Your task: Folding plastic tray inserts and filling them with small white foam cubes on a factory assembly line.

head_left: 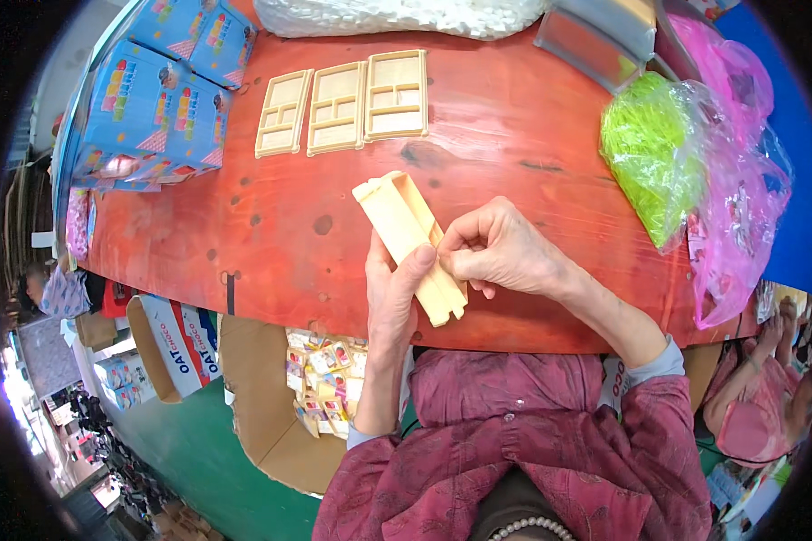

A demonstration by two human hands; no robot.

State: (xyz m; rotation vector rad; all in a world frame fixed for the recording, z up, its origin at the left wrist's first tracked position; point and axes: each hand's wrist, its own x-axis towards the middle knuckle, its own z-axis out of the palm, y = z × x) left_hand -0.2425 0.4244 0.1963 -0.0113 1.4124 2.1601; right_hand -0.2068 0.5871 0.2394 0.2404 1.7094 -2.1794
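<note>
Blue boxes: multicoloured printed lettering on their sides
White carton: large dark printed capitals

Clock centred on your view, 12 at the top. Your red work table has dark spots and a worn patch. At 10 o'clock you have stacked blue printed boxes. At 12, a clear bag of small white pieces, cut by the view's edge. At 1, a grey bin. At 2, a lime-green bundle in clear plastic; towards 3, a crumpled pink plastic bag. At 4, another person in pink. Below the table at 7, small wrapped packets lie in an open cardboard box; at 8, a white, red and blue carton. Green floor at 7.
</note>
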